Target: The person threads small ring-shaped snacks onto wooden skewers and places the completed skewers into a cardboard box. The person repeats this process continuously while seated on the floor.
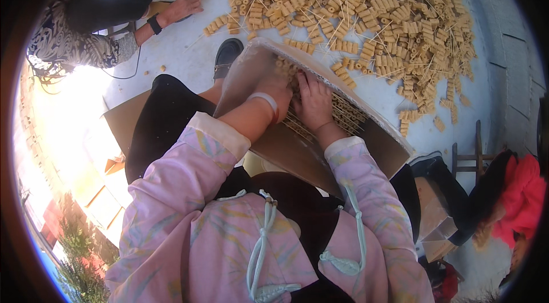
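Note:
An open cardboard box [245,71] rests tilted across my lap. Inside it lie rows of thin wooden sticks threaded with short tan tube-shaped pieces [346,114]. My left hand [277,94] reaches into the far left part of the box, a light band around its wrist. Its fingers are hidden among the pieces and the box wall, so their grip does not show. Beside it, my right hand [314,100] lies on the skewered pieces with its fingers stretched forward, back of the hand up. The two hands are close together.
A big heap of skewered tan pieces [389,22] with loose sticks covers the pale floor ahead and to the right. At upper left, another person's hands [182,8] handle similar pieces. A person in red [520,200] sits at right, near a wooden stool [477,157].

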`<state>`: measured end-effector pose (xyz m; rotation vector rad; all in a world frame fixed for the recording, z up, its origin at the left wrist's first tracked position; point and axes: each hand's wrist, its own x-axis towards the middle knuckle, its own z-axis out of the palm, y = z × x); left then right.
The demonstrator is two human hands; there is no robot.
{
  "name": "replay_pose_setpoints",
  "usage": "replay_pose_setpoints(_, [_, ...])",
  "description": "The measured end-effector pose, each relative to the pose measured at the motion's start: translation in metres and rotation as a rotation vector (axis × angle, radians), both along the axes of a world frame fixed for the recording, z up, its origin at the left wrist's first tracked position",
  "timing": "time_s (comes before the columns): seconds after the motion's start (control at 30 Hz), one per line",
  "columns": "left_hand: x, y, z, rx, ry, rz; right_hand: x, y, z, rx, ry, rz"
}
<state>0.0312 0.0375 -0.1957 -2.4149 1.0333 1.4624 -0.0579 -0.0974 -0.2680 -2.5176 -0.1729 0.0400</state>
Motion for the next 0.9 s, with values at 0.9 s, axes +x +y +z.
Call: replay_pose_setpoints(0.9, [0.005,0.01,-0.008,-0.272,-0.338,0.006,-0.008,-0.008,0.004,0.131,0.326,-0.214])
